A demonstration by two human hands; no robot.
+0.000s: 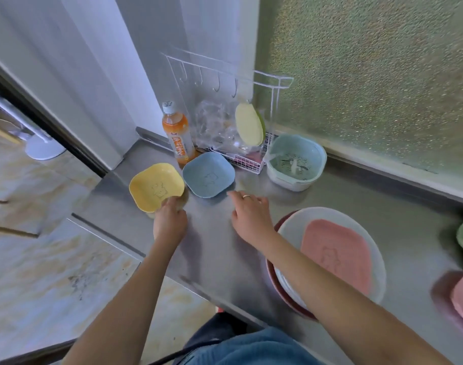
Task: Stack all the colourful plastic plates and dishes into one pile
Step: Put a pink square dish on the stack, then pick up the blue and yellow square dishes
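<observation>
Stacking in progress: the yellow dish is gripped at its near rim by the left hand. The blue dish, just beyond the outstretched, empty right hand, lies nearer that hand on the surface.

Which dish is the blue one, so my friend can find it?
Look at the back of the steel counter, by the orange drink bottle. The blue dish sits just right of it, beside a yellow dish. It is the only blue square one.
</observation>
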